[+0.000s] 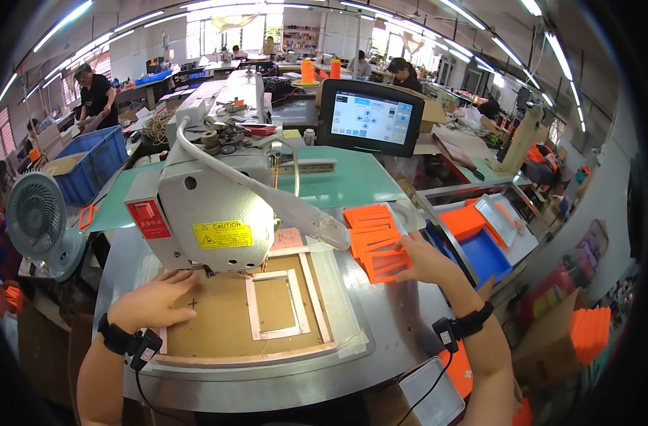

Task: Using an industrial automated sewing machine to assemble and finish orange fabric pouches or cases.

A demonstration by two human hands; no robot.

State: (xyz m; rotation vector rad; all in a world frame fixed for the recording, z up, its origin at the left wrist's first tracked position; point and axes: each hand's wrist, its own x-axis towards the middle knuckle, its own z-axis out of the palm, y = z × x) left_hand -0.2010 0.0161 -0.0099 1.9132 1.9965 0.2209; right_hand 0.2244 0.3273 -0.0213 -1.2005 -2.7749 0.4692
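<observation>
My left hand lies flat with fingers stretched on the left part of a tan template board, holding nothing. Pale strips edge the board, and a whitish rectangular frame is fixed around an opening in it. Above the board's far edge hangs the grey head of a sewing machine, its lamp lit; the needle area is partly hidden. To the right, my right hand has its fingers and thumb at the right edge of an orange rectangular frame piece. Several similar orange pieces lie overlapped beside it.
Behind the machine a control screen stands on the green table. On the right are a blue tray and orange pieces. A metal tray sits near my right forearm. At left stand a fan and a blue crate.
</observation>
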